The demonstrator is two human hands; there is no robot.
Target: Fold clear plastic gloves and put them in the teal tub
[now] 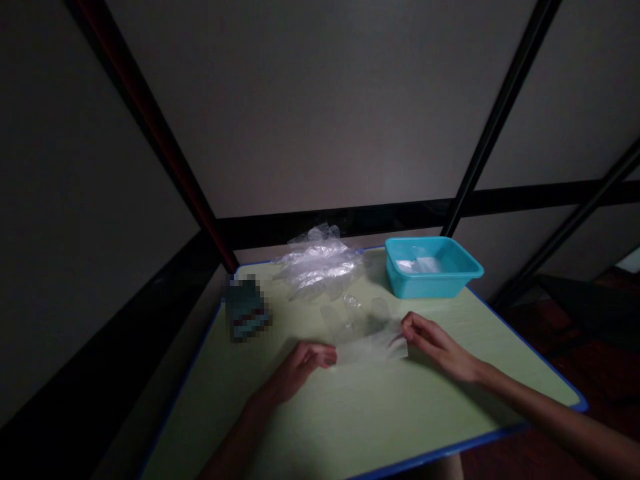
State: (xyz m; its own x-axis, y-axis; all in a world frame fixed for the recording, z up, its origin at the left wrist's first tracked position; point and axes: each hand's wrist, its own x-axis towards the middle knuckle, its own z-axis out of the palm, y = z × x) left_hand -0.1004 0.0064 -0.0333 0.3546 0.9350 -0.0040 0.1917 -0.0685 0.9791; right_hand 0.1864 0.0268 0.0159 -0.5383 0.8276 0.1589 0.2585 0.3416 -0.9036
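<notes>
A clear plastic glove (pixel 367 337) lies flat on the light green table (pixel 350 413), fingers pointing away from me. My left hand (pixel 300 367) pinches the left corner of its cuff, fingers closed. On the cuff's right corner my right hand (pixel 435 343) pinches in the same way. The cuff is stretched between both hands.
A heap of clear plastic gloves (pixel 320 263) lies at the table's far edge. A turquoise plastic tub (pixel 430 267) holding something clear stands at the far right corner. A blurred dark object (pixel 246 310) sits at the far left. Dark frame bars and grey panels rise behind the table.
</notes>
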